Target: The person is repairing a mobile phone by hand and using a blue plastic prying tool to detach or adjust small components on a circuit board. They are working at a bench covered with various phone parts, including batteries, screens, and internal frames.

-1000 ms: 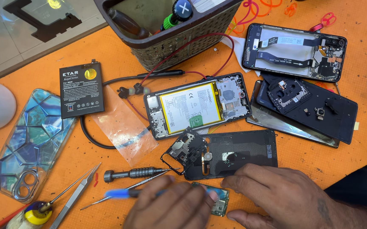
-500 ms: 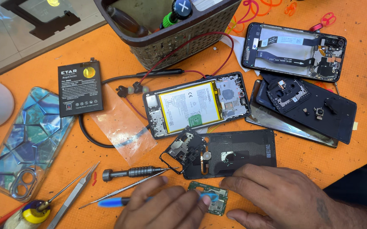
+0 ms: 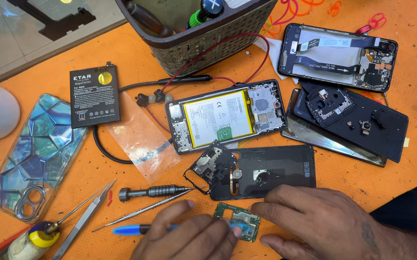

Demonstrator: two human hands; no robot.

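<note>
Fingers of both hands pinch down on the small green circuit board (image 3: 237, 226), which lies flat on the orange mat (image 3: 136, 192). Left hand (image 3: 189, 238) presses its left edge and lies over a blue-handled tool (image 3: 131, 229); whether it grips that tool, I cannot tell. Right hand (image 3: 324, 224) holds the board's right side. Just above the board lies the black back cover (image 3: 275, 168), the dark screwdriver (image 3: 153, 192) up to its left.

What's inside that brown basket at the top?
The basket holds a dark tool handle and a green-collared black tool. A red wire drapes over its front. The rest lies beyond the frame.
</note>
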